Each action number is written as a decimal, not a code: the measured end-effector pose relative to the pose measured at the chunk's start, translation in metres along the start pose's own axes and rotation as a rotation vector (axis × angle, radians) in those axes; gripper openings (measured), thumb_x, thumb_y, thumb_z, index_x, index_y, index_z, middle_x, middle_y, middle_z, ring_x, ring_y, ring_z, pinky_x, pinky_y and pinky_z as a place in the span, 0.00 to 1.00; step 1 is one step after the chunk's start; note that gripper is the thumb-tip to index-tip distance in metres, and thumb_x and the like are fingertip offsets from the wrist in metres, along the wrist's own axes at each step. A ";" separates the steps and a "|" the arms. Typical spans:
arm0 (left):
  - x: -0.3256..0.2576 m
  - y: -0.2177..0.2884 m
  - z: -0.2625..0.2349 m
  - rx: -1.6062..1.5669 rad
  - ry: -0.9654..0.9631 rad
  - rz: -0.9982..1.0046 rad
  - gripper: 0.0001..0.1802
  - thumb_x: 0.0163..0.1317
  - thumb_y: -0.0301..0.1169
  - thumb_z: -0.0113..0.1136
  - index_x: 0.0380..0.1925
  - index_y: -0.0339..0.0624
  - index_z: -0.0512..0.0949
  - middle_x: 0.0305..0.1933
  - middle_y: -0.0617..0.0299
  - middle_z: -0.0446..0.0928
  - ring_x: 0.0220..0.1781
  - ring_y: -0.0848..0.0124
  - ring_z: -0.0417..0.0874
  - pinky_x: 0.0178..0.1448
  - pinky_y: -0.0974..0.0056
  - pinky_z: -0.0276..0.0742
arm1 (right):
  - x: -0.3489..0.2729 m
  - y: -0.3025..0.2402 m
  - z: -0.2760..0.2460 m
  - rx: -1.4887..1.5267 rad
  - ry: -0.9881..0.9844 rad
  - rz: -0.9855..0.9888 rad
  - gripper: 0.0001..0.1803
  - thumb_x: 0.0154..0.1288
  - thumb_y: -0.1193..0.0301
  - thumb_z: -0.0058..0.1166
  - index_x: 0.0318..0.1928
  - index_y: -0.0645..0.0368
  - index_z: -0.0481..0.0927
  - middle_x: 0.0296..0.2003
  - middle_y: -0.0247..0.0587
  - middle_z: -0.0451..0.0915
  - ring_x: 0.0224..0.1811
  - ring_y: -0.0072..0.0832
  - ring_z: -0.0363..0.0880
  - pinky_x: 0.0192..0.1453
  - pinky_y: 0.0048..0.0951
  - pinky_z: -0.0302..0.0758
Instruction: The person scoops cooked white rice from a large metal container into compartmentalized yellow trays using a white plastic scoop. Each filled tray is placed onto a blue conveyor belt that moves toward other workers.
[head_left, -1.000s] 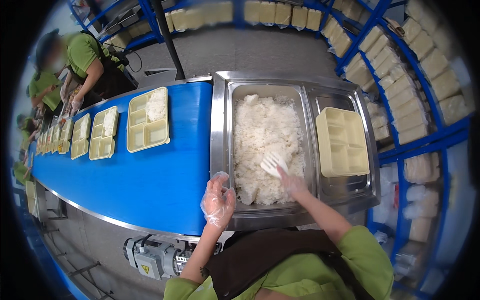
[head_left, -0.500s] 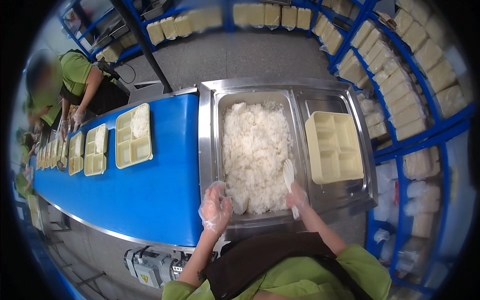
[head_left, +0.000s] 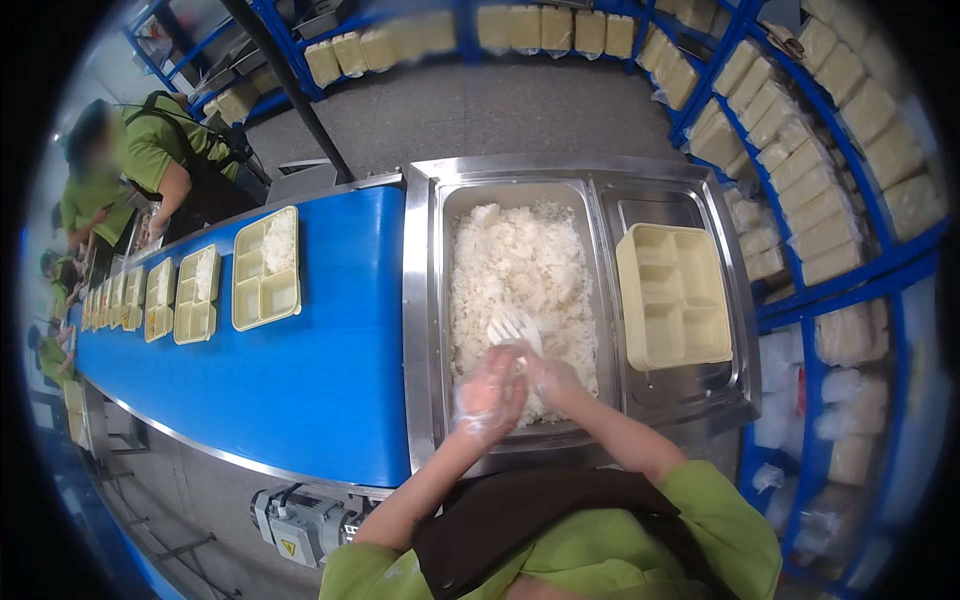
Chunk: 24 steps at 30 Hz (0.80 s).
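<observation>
A white rice paddle (head_left: pixel 516 328) with a slotted, fork-like end is in my gloved right hand (head_left: pixel 553 380), over the near part of the rice. My gloved left hand (head_left: pixel 490 392) is right beside it, close to the paddle's neck. Its fingers are smeared by motion, so I cannot tell whether they touch the paddle. Under both hands lies a heap of cooked white rice (head_left: pixel 520 260) in a deep steel pan (head_left: pixel 447 300). To the right of the pan, pale yellow compartment trays (head_left: pixel 676 290), apparently stacked, rest in a steel recess.
A blue conveyor belt (head_left: pixel 330 390) runs off to the left, bearing a row of compartment trays; the nearest tray (head_left: pixel 266 300) has rice in one compartment. A co-worker (head_left: pixel 170 160) stands at its far side. Blue shelves (head_left: pixel 775 310) with wrapped trays stand at the right.
My right hand has moved left with the paddle, from the pan's right side to its middle. My left hand has come right from the pan's left edge to meet it. Trays have shifted slightly.
</observation>
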<state>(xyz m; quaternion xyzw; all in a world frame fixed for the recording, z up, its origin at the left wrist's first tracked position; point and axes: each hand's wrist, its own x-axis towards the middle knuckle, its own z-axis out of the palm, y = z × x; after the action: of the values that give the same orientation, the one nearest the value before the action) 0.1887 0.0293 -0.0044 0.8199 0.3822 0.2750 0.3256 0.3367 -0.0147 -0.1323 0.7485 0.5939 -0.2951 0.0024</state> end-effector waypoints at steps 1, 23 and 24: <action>0.002 0.002 0.011 0.007 -0.077 0.028 0.19 0.48 0.24 0.55 0.44 0.43 0.71 0.44 0.53 0.74 0.34 0.61 0.79 0.38 0.60 0.76 | -0.013 0.005 0.006 -0.050 -0.019 -0.018 0.25 0.65 0.65 0.33 0.64 0.48 0.57 0.33 0.51 0.77 0.33 0.42 0.78 0.39 0.42 0.73; 0.053 0.083 0.172 0.339 -0.450 0.623 0.07 0.51 0.33 0.52 0.26 0.44 0.77 0.32 0.63 0.74 0.41 0.66 0.73 0.36 0.61 0.71 | 0.016 0.028 -0.016 0.298 0.137 0.047 0.32 0.59 0.73 0.42 0.65 0.51 0.55 0.28 0.59 0.73 0.30 0.45 0.75 0.35 0.41 0.68; 0.053 0.082 0.168 0.327 -0.443 0.613 0.07 0.51 0.33 0.52 0.25 0.44 0.77 0.32 0.63 0.73 0.40 0.66 0.73 0.35 0.61 0.71 | 0.007 0.022 -0.016 0.349 0.035 0.002 0.32 0.58 0.72 0.44 0.65 0.52 0.54 0.28 0.59 0.73 0.31 0.44 0.75 0.37 0.39 0.69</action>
<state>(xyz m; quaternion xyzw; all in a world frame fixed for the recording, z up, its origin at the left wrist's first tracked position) 0.3727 -0.0231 -0.0400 0.9761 0.0797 0.1116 0.1684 0.3637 -0.0098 -0.1300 0.7433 0.5327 -0.3805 -0.1378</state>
